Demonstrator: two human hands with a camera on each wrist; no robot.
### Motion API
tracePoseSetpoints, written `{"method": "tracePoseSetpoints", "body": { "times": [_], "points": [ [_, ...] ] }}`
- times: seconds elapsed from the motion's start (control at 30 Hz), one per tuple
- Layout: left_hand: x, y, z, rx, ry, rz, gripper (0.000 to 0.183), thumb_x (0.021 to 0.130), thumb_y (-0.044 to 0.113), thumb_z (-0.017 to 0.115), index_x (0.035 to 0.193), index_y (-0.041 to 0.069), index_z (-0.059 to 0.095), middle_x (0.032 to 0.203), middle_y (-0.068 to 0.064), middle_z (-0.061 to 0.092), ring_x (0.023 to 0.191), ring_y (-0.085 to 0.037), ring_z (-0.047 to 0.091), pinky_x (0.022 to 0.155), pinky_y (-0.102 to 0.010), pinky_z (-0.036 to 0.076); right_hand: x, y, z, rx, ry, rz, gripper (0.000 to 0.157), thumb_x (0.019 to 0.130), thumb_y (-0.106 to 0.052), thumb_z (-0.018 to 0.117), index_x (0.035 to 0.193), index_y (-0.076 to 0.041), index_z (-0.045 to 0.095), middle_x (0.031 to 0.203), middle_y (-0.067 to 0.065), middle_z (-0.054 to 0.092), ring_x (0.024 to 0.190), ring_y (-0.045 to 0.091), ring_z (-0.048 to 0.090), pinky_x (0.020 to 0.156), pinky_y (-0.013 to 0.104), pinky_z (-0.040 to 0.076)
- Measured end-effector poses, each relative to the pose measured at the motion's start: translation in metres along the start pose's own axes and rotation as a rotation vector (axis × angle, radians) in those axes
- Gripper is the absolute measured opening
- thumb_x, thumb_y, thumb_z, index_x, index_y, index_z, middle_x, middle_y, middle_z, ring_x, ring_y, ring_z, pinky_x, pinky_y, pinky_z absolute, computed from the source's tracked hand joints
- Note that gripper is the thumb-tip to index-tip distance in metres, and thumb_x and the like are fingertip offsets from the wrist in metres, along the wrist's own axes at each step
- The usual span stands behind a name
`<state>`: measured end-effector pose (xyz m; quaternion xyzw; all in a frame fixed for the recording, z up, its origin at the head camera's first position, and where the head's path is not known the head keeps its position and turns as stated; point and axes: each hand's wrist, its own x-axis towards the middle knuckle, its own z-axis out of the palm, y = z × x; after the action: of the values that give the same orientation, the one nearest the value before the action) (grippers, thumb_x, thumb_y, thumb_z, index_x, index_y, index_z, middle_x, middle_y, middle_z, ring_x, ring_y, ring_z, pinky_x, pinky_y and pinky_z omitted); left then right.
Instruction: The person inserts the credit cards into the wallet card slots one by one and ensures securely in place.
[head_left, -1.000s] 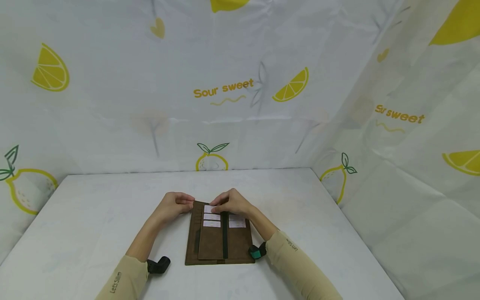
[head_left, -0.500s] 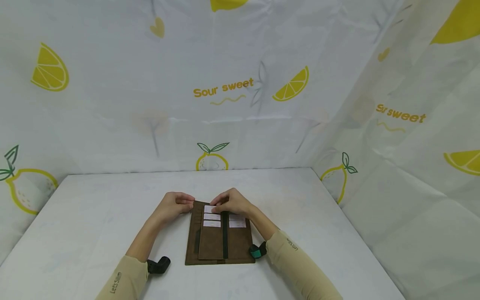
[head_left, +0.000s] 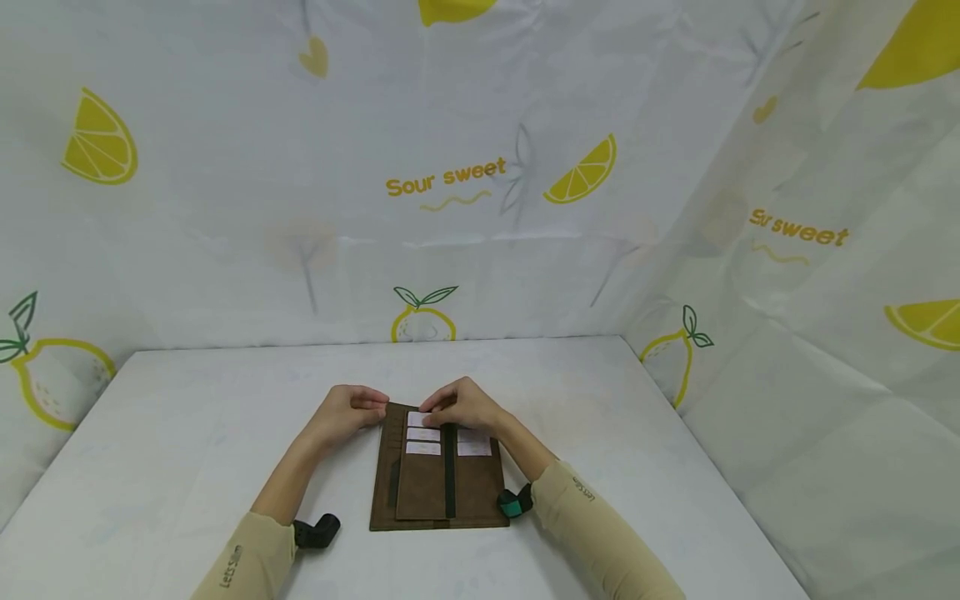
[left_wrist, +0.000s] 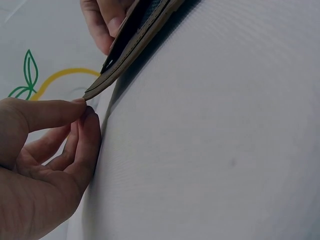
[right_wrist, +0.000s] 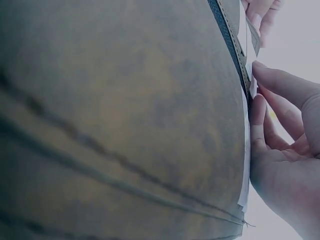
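Note:
A brown wallet [head_left: 422,492] lies spread out on the table, with a narrower inner leaf on top. White cards [head_left: 424,434] sit in stacked slots of that leaf, and more white cards [head_left: 474,448] fill the slots right of the dark centre strip. Thumb and fingertips of my left hand [head_left: 347,414] pinch the wallet's far left corner; the left wrist view shows that corner between them. My right hand [head_left: 465,406] pinches the topmost white card [right_wrist: 249,75] at the leaf's far edge. Whether some leather is caught with it, I cannot tell.
The white table [head_left: 187,442] reaches back to a hanging lemon-print cloth [head_left: 300,167], with another cloth side along the right. Black wrist camera mounts [head_left: 318,531] stick out from both sleeves, the right one close to the wallet's lower right edge.

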<state>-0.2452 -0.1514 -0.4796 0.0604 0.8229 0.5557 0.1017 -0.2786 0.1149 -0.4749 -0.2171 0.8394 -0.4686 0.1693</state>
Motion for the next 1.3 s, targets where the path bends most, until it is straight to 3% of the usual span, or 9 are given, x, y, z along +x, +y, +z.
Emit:
{"method": "tracePoseSetpoints", "body": {
  "times": [0.3,0.5,0.63,0.77,0.87,0.97,1.1,1.3],
  "points": [
    [0.0,-0.006,-0.003,0.028,0.012,0.013,0.022,0.101,0.006,0.072,0.119,-0.007,0.075,0.104,-0.015,0.081,0.09,-0.011,0.068,0.078,-0.024,0.055,0.001,-0.004,0.001,-0.024,-0.003,-0.044,0.021,0.096,-0.013,0.081,0.114,-0.001,0.083,0.111,0.017,0.083,0.087,0.004,0.069,0.082,0.019,0.056],
    [-0.009,-0.006,-0.01,0.135,0.021,0.079,0.024,0.1,0.011,0.072,0.117,-0.007,0.075,0.098,-0.012,0.079,0.086,-0.013,0.069,0.075,-0.026,0.055,-0.006,-0.004,-0.007,-0.166,0.132,-0.127,0.02,0.102,-0.013,0.075,0.116,-0.001,0.082,0.116,0.017,0.081,0.101,0.02,0.077,0.088,0.026,0.062],
    [-0.018,0.003,-0.016,0.279,0.062,0.144,0.03,0.101,0.015,0.073,0.122,-0.006,0.073,0.103,-0.015,0.078,0.094,-0.023,0.075,0.079,-0.036,0.06,-0.018,-0.007,-0.022,-0.317,0.273,-0.196,0.024,0.102,-0.014,0.075,0.12,0.001,0.079,0.121,0.018,0.078,0.109,0.032,0.074,0.091,0.041,0.064],
    [-0.03,0.015,-0.027,0.606,0.18,0.228,0.05,0.105,0.037,0.07,0.14,0.0,0.066,0.125,-0.02,0.076,0.114,-0.038,0.074,0.094,-0.054,0.061,-0.035,-0.007,-0.043,-0.625,0.414,-0.258,0.043,0.103,-0.032,0.075,0.136,-0.005,0.073,0.135,0.018,0.072,0.122,0.04,0.067,0.101,0.055,0.058],
    [-0.039,0.02,-0.041,0.879,0.295,0.297,0.07,0.105,0.055,0.063,0.156,0.008,0.056,0.152,-0.022,0.065,0.14,-0.045,0.061,0.113,-0.065,0.05,-0.048,-0.003,-0.057,-0.861,0.475,-0.229,0.065,0.102,-0.052,0.068,0.154,-0.013,0.061,0.155,0.02,0.06,0.141,0.045,0.055,0.116,0.065,0.046],
    [-0.045,0.018,-0.059,1.044,0.35,0.324,0.085,0.101,0.069,0.058,0.168,0.02,0.04,0.173,-0.022,0.041,0.162,-0.047,0.036,0.129,-0.071,0.028,-0.059,0.002,-0.068,-0.989,0.462,-0.146,0.085,0.101,-0.069,0.057,0.168,-0.02,0.042,0.172,0.021,0.04,0.16,0.047,0.035,0.127,0.073,0.028],
    [-0.047,0.01,-0.075,1.138,0.339,0.328,0.096,0.097,0.079,0.054,0.174,0.03,0.024,0.181,-0.023,0.017,0.169,-0.048,0.014,0.132,-0.076,0.005,-0.07,0.01,-0.075,-1.031,0.421,-0.07,0.097,0.098,-0.08,0.049,0.174,-0.024,0.027,0.182,0.02,0.019,0.17,0.047,0.011,0.13,0.079,0.01],
    [-0.042,-0.002,-0.079,1.153,0.326,0.34,0.103,0.094,0.084,0.054,0.175,0.031,0.02,0.183,-0.021,0.007,0.17,-0.046,0.007,0.132,-0.076,-0.003,-0.071,0.015,-0.073,-1.018,0.409,-0.041,0.101,0.096,-0.081,0.051,0.175,-0.025,0.021,0.184,0.017,0.009,0.171,0.046,0.003,0.13,0.079,0.003]
  ]
}}
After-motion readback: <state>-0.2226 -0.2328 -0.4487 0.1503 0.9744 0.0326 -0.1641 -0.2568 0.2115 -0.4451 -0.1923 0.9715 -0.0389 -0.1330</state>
